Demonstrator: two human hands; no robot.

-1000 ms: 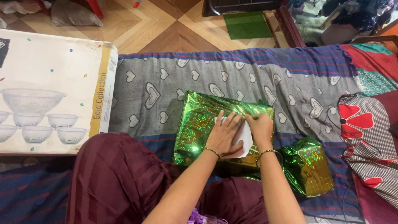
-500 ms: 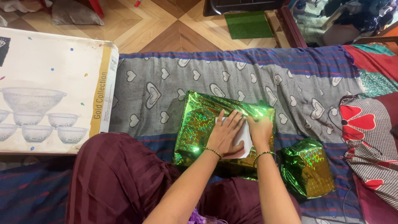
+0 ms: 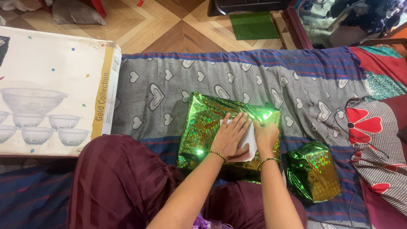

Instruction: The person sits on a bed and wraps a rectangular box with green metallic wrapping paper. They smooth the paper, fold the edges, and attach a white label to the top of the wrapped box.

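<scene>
The left hand is lying open and flat, fingers spread, pressing on a white paper flap on top of a large box wrapped in shiny green foil. The right hand is resting just at three o'clock of the left, fingers curled down onto the flap's edge and the foil; whether it is pinching anything cannot be told. The wrapped box is sitting on a grey bedcover with heart shapes, directly in front of the person's maroon-clad knee.

Compared with a second ago, the right hand is sitting slightly lower and closer to the left, and the white flap is showing less. In my judgement, the flap is being smoothed down and the wrapping is nearing closure at this end.

A smaller green-foil parcel is lying at four o'clock of the hands, apart from them. A large printed carton showing glass bowls is lying at nine o'clock.
</scene>
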